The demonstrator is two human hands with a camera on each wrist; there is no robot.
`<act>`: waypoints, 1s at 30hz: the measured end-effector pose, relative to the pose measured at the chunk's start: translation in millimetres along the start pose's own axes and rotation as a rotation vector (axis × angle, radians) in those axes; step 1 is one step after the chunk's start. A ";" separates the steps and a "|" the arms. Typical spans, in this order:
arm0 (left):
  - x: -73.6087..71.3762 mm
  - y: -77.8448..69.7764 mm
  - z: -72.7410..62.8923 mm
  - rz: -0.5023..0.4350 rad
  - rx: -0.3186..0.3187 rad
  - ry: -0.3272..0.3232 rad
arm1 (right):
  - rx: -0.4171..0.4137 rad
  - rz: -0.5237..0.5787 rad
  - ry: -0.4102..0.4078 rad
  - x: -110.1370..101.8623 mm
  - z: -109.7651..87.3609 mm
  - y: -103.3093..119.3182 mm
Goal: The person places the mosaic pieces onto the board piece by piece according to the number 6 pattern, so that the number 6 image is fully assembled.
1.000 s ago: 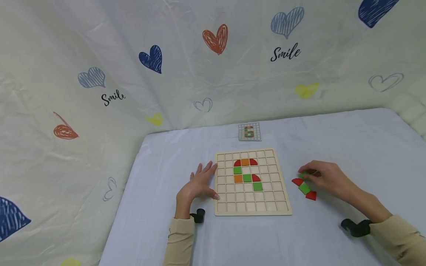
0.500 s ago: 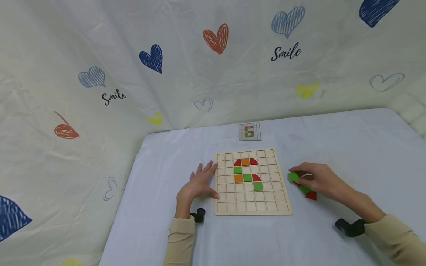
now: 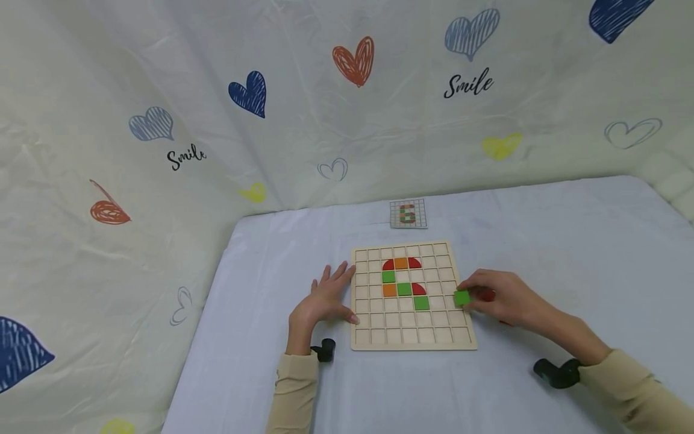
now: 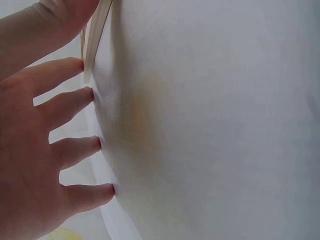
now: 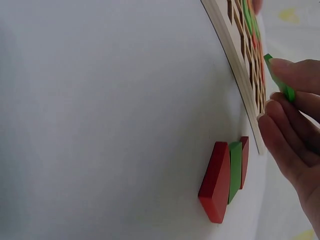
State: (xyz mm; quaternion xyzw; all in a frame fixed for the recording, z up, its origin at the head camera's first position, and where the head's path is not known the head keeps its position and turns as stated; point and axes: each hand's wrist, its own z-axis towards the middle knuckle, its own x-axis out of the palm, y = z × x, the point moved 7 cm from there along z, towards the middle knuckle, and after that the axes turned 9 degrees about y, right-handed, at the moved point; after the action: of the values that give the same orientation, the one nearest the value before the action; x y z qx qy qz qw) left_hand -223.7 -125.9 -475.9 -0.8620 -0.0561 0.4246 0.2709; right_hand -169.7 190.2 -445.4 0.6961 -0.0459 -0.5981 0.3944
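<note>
A wooden grid board [image 3: 379,337] lies on the white cloth, with green and orange square tiles and red rounded tiles set in some cells. My left hand [image 3: 323,299] rests at its left edge, fingers spread and straight, thumb on the near part of that edge. Over the right edge of the board, my right hand [image 3: 504,295] pinches a green square tile [image 3: 461,298] between thumb and fingers. In the right wrist view, two red tiles with a green tile [image 5: 235,172] between them lie on the cloth below that hand; the head view mostly hides them.
A small pattern card [image 3: 409,214] with a printed grid lies behind the board. Each wrist carries a black camera [image 3: 557,373]. At the back, a pale curtain [image 3: 293,120] printed with hearts hangs behind the table.
My right hand has lifted the green tile from the loose pieces and carried it left to the board's right edge. The left hand stays in place.
</note>
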 end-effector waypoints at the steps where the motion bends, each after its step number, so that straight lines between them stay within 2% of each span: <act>1: -0.1 -0.2 0.1 0.001 0.001 0.001 | -0.012 -0.007 -0.006 0.4 0.3 1.3; 7: -0.1 -0.1 0.6 0.000 -0.001 0.001 | -0.053 -0.004 -0.021 3.9 2.1 8.0; 12: 0.1 0.0 0.2 -0.002 -0.006 0.003 | -0.063 0.027 0.004 10.8 6.0 12.0; 17: 0.3 0.1 0.0 0.001 -0.009 0.003 | -0.123 0.041 0.014 18.3 10.6 19.7; 25: 0.0 0.0 0.4 0.000 -0.009 0.002 | -0.143 0.122 0.120 32.5 17.9 30.7; 30: 0.5 0.6 1.2 -0.007 -0.018 0.002 | -0.139 0.097 0.145 39.9 22.2 35.3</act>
State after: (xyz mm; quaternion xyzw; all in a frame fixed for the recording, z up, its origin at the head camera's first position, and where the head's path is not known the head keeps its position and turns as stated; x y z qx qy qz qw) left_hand -224.4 -125.7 -477.1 -0.8647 -0.0624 0.4222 0.2648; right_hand -163.4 133.6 -455.2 0.7055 -0.0092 -0.5281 0.4726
